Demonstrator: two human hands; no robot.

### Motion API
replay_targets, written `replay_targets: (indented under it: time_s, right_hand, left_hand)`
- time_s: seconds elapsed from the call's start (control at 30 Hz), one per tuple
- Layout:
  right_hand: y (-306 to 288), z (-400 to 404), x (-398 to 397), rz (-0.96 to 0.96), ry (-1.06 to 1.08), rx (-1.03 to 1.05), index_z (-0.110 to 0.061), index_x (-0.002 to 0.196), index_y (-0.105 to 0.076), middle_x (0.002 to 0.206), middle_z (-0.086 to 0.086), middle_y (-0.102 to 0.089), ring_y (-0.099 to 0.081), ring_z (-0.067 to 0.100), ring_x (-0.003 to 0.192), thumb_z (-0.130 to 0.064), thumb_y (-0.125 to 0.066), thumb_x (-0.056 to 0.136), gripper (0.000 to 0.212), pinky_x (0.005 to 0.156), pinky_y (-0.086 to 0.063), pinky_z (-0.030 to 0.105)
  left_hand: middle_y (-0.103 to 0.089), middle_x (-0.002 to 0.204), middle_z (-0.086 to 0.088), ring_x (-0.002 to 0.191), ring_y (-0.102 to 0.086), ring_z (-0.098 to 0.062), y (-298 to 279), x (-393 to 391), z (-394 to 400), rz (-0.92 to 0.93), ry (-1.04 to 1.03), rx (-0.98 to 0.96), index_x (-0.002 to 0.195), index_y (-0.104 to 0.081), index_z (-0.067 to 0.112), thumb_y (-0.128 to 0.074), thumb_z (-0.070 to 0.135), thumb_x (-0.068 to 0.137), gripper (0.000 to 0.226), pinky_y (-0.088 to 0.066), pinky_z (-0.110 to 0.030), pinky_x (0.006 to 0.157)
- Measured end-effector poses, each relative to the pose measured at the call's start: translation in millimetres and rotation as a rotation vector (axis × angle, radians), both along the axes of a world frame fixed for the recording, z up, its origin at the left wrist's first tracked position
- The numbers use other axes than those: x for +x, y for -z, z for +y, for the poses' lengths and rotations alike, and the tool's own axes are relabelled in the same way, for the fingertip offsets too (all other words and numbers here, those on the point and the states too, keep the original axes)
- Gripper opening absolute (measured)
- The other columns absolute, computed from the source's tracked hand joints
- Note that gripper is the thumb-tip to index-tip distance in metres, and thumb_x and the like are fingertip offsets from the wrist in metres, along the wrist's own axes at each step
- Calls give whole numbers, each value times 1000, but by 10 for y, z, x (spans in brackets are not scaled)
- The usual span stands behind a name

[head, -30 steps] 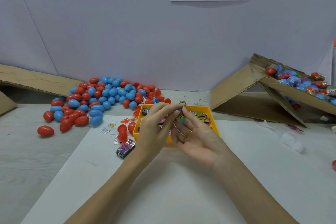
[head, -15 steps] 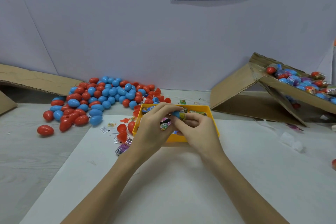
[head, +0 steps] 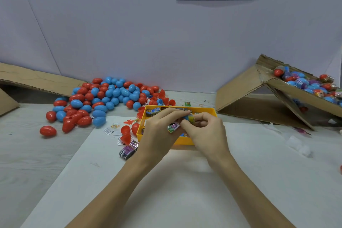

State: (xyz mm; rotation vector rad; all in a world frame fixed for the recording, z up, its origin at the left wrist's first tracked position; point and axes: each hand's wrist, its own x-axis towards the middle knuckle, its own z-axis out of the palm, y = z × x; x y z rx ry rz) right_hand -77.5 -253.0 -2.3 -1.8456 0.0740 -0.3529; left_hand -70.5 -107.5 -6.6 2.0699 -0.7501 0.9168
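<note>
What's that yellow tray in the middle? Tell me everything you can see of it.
The yellow tray is a shallow rectangular box, seemingly smooth plastic, open-topped, lying flat at the far edge of the white sheet. Small printed packets lie inside. The left hand and right hand, pinching a blue wrapped piece between them, hide its middle and part of its near wall; whether they touch it is unclear. Red shell halves lie by its left wall.

We are looking at 2 bare hands, the left hand [head: 159, 132] and the right hand [head: 209, 133], both with slim fingers [head: 167, 114]. We are seeing 2 long, slender forearms, the left forearm [head: 114, 190] and the right forearm [head: 249, 190], uncovered all the way to the wrists.
</note>
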Motion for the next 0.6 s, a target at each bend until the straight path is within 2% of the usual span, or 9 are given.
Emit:
replay_targets:
  time_s: [0.07, 0.17, 0.33, 0.5, 0.6]
  right_hand:
    - [-1, 3, -10, -22, -18, 8, -22, 91, -71, 80, -13, -73, -70, -3, 75, -31, -85, 78, 21, 60, -55, 13]
    - [-4, 27, -28, -58, -38, 28, -23, 91, -69, 79, -15, -71, -69, -9, 75, -24, -86, 78, 22, 59, -53, 9]
    - [-10, 16, -21, -62, -32, 44, -20, 95, -70, 81, -14, -72, -69, -8, 75, -25, -86, 78, 24, 59, -52, 9]
    - [-1, -14, -28, -37, -76, -7, -21, 98, -71, 87, -12, -74, -71, 0, 81, -33, -85, 82, 24, 70, -58, 16]
    - [-1, -24, -21, -33, -90, 8, -18, 99, -72, 89, -9, -75, -72, 4, 84, -28, -85, 82, 23, 76, -61, 21]
  left_hand:
    - [-76, 107, -8, 98, -72, -19, -2, -6, -6, -11, -32, 1, 111, -77, 3, -85, 4, 77, 35, -59, -25, 89]
    - [-76, 105, -8, 96, -72, -18, 4, -22, -16, -34, -73, 5, 109, -77, 3, -87, 3, 74, 37, -57, -19, 90]
    - [-76, 104, -7, 95, -72, -16, 7, -23, -31, -37, -75, 1, 109, -77, 4, -87, 5, 74, 36, -56, -16, 89]
    - [-75, 110, -6, 101, -71, -16, 7, 6, 3, 4, -41, 22, 111, -76, 5, -86, 2, 76, 36, -55, -18, 92]
    - [-75, 110, -6, 100, -71, -17, 13, 14, 25, 19, -21, 35, 111, -76, 5, -86, 0, 76, 37, -56, -20, 91]
